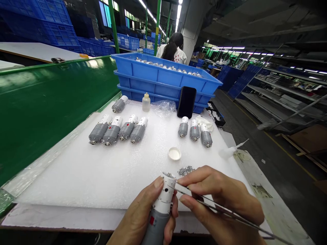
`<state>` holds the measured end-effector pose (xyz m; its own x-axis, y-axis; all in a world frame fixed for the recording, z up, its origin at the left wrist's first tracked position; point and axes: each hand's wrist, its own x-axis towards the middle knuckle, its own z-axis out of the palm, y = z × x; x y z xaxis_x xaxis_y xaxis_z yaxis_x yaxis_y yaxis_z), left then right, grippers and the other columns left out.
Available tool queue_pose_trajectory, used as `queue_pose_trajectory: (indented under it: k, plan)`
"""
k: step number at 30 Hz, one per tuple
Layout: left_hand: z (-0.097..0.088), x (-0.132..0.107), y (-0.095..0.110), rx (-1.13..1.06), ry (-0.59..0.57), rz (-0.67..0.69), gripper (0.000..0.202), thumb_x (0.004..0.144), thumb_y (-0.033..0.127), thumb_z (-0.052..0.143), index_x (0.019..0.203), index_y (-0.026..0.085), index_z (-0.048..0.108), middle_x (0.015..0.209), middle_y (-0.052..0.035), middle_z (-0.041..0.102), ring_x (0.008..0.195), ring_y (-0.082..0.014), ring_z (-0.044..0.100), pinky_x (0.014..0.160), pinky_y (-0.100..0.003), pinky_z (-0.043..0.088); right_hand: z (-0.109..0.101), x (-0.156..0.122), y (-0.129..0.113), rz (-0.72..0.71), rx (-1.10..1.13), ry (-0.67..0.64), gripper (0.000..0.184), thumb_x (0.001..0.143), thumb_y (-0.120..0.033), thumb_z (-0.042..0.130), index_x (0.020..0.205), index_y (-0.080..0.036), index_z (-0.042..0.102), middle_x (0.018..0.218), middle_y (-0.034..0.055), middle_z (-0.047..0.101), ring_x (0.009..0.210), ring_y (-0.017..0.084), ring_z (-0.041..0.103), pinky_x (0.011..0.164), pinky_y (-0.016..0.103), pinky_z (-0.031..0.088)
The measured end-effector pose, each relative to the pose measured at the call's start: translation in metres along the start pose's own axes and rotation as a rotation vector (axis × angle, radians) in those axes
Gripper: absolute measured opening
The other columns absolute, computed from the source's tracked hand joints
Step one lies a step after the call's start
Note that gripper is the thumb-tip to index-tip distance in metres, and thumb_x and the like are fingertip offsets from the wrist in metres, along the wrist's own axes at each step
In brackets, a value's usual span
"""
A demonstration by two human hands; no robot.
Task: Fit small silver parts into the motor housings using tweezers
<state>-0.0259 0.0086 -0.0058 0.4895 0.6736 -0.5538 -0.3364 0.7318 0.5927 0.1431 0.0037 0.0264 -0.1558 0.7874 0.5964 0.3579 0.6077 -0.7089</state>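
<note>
My left hand [146, 207] is wrapped round a white and grey model spacecraft [164, 200], its white end tilted up and away from me. A small red mark shows on its grey body. Between the thumb and fingers of my right hand [222, 200] is a pair of metal tweezers [217, 206], with the tips at the side of the white section, near a dark round hole. Whether the tips grip a part is too small to tell. Just beyond lies a pile of tiny silvery parts [186, 170], and behind it a small white round dish [174, 153].
Several similar models [112, 131] lie at the left on the white foam sheet [97, 180], and 3 more [194, 131] at the right. A bottle [146, 102], a plastic bag [163, 108] and a phone [186, 102] stand before stacked blue crates [163, 80]. A person [173, 49] sits beyond.
</note>
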Motion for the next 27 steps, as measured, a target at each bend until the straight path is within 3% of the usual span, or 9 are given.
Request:
queue_pose_trajectory:
  k: [3,6,9,11,14,17,21,24,27]
  plan:
    - [-0.003,0.003,0.000,-0.192,-0.100,-0.068,0.053,0.089,0.059,0.062,0.073,0.010,0.073,0.045,-0.0001,0.055,0.038,-0.0060,0.044,0.042,-0.014,0.035,-0.004,-0.004,0.003,0.049,0.011,0.121,0.021,0.085,-0.008,0.076,0.091,-0.024,0.065,0.092,-0.0014,0.079,0.086,0.015,0.078,0.072,0.023,0.062]
    - [-0.005,0.004,0.000,-0.299,-0.164,-0.111,0.052,0.092,0.057,0.062,0.078,0.009,0.075,0.047,-0.0004,0.056,0.037,-0.0051,0.046,0.041,-0.013,0.039,-0.008,-0.007,0.008,0.081,-0.001,0.156,0.022,0.084,-0.006,0.075,0.091,-0.024,0.065,0.090,-0.0007,0.078,0.083,0.015,0.077,0.071,0.021,0.062]
    - [-0.007,0.002,0.001,-0.307,-0.185,-0.131,0.048,0.095,0.054,0.060,0.082,0.010,0.076,0.047,0.0002,0.056,0.036,-0.0057,0.045,0.040,-0.014,0.039,-0.009,-0.012,0.015,0.183,0.005,0.202,0.018,0.085,-0.009,0.074,0.086,-0.024,0.065,0.087,-0.0010,0.078,0.069,0.011,0.073,0.055,0.016,0.057]
    - [-0.007,0.000,0.002,-0.294,-0.173,-0.107,0.044,0.090,0.053,0.067,0.082,0.011,0.075,0.054,0.0001,0.060,0.037,-0.0054,0.046,0.040,-0.015,0.041,-0.008,-0.017,0.022,0.255,0.034,0.248,0.017,0.086,-0.012,0.074,0.084,-0.024,0.062,0.088,-0.0013,0.078,0.062,0.009,0.069,0.046,0.014,0.050]
    - [-0.006,-0.003,0.005,-0.192,-0.073,0.016,0.045,0.076,0.056,0.082,0.086,0.013,0.074,0.065,-0.0007,0.067,0.044,-0.0060,0.050,0.045,-0.016,0.045,-0.005,-0.026,0.036,0.331,0.025,0.252,0.016,0.089,-0.018,0.073,0.083,-0.026,0.060,0.089,-0.0012,0.077,0.065,0.010,0.069,0.045,0.016,0.048]
    - [-0.002,-0.004,0.009,0.030,0.089,0.187,0.045,0.066,0.049,0.090,0.088,0.016,0.069,0.061,0.0027,0.064,0.050,-0.0079,0.052,0.049,-0.016,0.046,-0.001,-0.033,0.052,0.356,-0.035,0.209,0.016,0.090,-0.020,0.072,0.081,-0.025,0.060,0.087,-0.0006,0.077,0.073,0.013,0.073,0.053,0.018,0.054]
    - [0.004,0.001,0.012,0.181,0.296,0.291,0.041,0.063,0.039,0.088,0.090,0.019,0.063,0.068,0.0047,0.065,0.049,-0.0086,0.054,0.046,-0.019,0.047,0.007,-0.039,0.065,0.351,-0.089,0.168,0.015,0.088,-0.016,0.072,0.080,-0.024,0.062,0.084,-0.0001,0.077,0.075,0.014,0.074,0.065,0.022,0.059]
    - [0.006,0.005,0.012,0.183,0.345,0.296,0.042,0.066,0.039,0.083,0.094,0.019,0.060,0.070,0.0043,0.067,0.047,-0.0087,0.053,0.044,-0.020,0.047,0.009,-0.041,0.071,0.357,-0.118,0.134,0.012,0.088,-0.016,0.071,0.083,-0.023,0.062,0.087,0.0012,0.077,0.077,0.015,0.074,0.066,0.024,0.059]
    - [0.005,0.007,0.012,0.180,0.321,0.295,0.042,0.066,0.043,0.082,0.092,0.019,0.059,0.065,0.0049,0.066,0.046,-0.0088,0.053,0.043,-0.019,0.045,0.009,-0.040,0.074,0.374,-0.130,0.109,0.010,0.089,-0.017,0.070,0.083,-0.023,0.063,0.087,0.0021,0.077,0.080,0.017,0.075,0.069,0.027,0.059]
